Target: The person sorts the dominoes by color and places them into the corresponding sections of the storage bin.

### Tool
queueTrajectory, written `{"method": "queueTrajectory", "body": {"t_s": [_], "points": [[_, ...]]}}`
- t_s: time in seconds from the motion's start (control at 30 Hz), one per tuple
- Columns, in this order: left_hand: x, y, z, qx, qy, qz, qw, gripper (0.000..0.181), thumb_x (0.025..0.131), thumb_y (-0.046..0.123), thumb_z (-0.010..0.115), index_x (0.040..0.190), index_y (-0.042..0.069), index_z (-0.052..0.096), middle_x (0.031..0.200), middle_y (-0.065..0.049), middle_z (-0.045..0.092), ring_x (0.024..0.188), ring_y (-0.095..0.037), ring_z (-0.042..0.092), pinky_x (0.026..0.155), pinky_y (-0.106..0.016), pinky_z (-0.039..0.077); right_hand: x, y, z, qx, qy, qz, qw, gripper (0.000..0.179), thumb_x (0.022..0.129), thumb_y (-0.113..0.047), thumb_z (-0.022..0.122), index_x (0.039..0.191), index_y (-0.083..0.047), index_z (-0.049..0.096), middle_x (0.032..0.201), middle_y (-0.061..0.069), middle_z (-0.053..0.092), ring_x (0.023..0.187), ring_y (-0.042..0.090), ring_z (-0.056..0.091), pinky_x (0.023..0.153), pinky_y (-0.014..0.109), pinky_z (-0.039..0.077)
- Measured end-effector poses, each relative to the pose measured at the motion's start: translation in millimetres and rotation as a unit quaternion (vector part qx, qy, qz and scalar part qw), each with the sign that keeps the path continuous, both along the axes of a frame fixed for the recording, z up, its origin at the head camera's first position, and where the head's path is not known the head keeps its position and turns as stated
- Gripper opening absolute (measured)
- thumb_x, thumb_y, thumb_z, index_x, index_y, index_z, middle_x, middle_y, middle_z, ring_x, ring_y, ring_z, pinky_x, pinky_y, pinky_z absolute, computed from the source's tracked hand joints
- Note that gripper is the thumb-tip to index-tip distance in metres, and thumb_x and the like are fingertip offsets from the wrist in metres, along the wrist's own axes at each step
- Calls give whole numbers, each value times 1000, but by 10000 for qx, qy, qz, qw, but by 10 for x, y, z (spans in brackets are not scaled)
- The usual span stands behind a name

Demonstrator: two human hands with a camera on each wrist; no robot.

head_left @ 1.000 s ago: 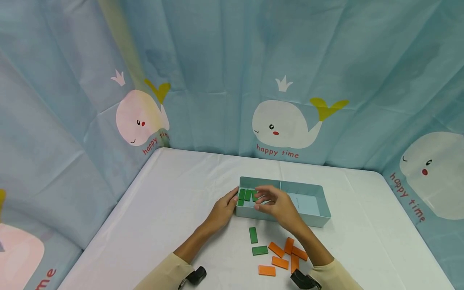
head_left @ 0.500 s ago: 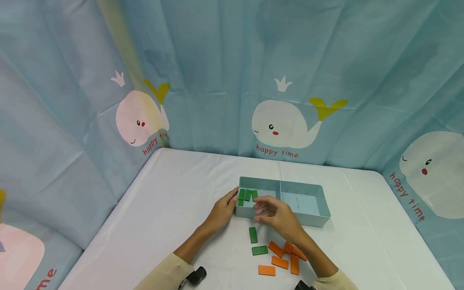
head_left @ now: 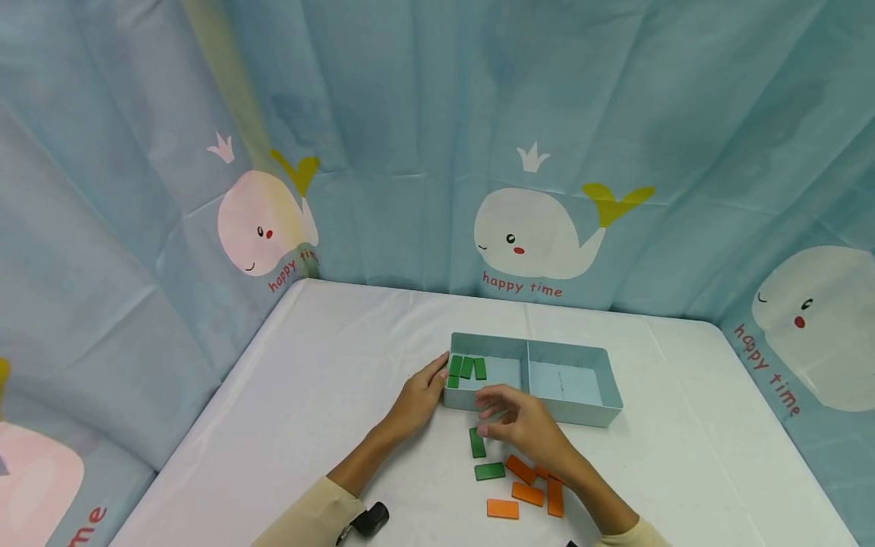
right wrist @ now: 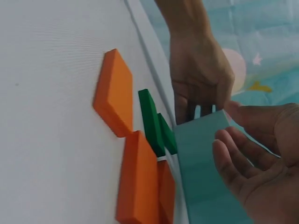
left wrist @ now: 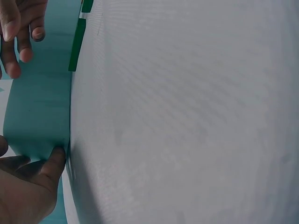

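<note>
My left hand holds the left end of a pale blue two-part box, fingers against its end wall and thumb by the rim. My right hand is in front of the box, fingers loosely bent, thumb apart from them, nothing between. Below its thumb lies a green rectangular block on the table, with a second green block nearer me. Several green blocks lie in the box's left compartment. In the right wrist view the right hand overlaps the box's front wall.
Several orange blocks lie on the white-covered table nearer me, some partly under the right forearm in view. The box's right compartment shows its pale floor. A blue curtain with whale prints stands around the table.
My right hand has drawn back from over the left compartment toward me, down to the nearer loose green block. The left hand stays at the box's end.
</note>
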State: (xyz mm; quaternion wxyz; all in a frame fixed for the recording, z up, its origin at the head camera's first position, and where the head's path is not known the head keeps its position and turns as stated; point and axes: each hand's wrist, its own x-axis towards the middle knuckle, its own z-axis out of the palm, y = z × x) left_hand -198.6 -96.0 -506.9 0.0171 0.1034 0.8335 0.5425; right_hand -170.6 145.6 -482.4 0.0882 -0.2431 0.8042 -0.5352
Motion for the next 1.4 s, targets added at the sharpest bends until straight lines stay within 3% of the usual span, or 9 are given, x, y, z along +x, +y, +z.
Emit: {"method": "queueTrajectory", "body": {"t_s": [0.43,0.8,1.4], "points": [[2,-2,15,83,-27,-22,10000,53,117,28,43,164,4,39,166,-14,43,156,-36,37,128,-56,32,12,6,-141,58,-293,232,9993,47,93,-12,84,137,-6,67,125,11,73,107,27,71,90,29,61],[-9,-2,-8,12,68,-56,10000,52,117,26,43,163,2,40,165,-16,45,154,-39,38,126,-58,33,35,-8,-210,394,-498,78,9980,47,90,-13,86,134,-9,69,123,4,74,108,25,69,93,32,61],[0,4,12,43,9,-33,10000,52,117,26,43,164,3,39,166,-15,44,155,-37,37,127,-56,32,26,-37,-242,784,-458,115,9958,51,83,-6,91,130,-11,72,121,1,75,104,24,65,79,23,57]]}}
